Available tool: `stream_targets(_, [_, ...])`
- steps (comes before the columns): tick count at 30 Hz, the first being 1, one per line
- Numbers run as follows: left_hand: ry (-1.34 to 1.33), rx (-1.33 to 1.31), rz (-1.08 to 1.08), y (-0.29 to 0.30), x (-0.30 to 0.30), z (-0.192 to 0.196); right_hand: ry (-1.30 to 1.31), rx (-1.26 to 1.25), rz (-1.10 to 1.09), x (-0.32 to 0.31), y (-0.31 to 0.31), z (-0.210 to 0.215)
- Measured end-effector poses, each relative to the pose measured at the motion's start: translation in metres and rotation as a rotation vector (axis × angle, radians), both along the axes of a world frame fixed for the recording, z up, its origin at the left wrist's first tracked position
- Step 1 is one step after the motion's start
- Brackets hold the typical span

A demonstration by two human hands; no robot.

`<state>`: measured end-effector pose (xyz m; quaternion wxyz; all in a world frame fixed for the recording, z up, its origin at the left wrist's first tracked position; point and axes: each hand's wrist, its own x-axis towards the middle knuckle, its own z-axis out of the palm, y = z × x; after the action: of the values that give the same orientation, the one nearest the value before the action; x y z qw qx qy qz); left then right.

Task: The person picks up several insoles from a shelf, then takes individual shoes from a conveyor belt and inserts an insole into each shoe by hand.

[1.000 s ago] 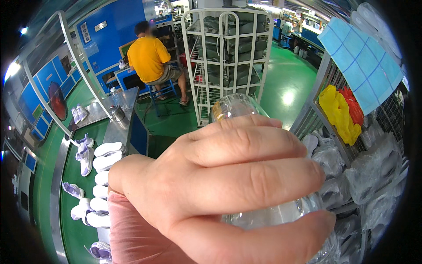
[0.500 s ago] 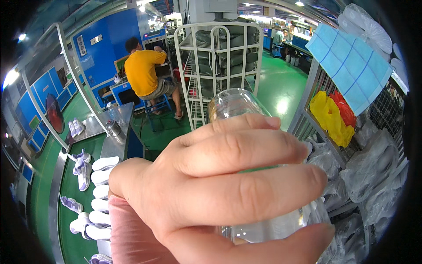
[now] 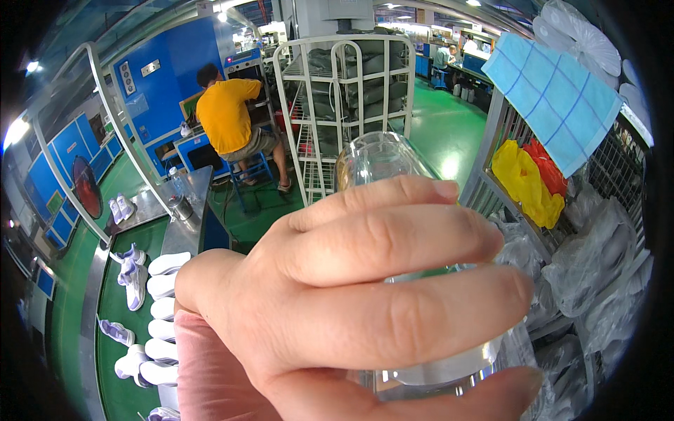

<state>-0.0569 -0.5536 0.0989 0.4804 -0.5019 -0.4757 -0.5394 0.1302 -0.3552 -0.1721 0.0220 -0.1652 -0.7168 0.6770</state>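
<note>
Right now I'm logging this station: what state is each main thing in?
Clear rounded container: held, partly hidden.
Bare left hand: fingers curled around it.
Light-blue checked cloth: draped.
Yellow thin sheeting: crumpled.
White metal rack: loaded with dark bundles.
White rounded shoe parts: lined up.

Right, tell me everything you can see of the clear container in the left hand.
The clear container looks like smooth, shiny see-through plastic or glass. Its rounded upper end rises above the left hand, with an amber tint along one edge. More clear wall, with bright glints, shows between the lowest finger and the thumb. It seems to lean slightly, upper end toward the left. The hand wraps around it and hides its middle; any contents cannot be made out.
</note>
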Motion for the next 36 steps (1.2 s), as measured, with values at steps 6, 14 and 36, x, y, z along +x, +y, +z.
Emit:
stream_targets(6, [-0.018,0.003,-0.006,0.005,0.005,-0.003,-0.033,-0.032,-0.051,0.005,-0.004,0.005])
stream_targets(14, [-0.008,0.005,-0.024,0.005,0.012,0.001,0.059,0.235,-0.02,0.011,0.001,-0.003])
stream_targets(36, [-0.025,-0.05,-0.053,0.006,0.016,0.007,0.171,-0.162,-0.013,0.013,0.007,-0.03])
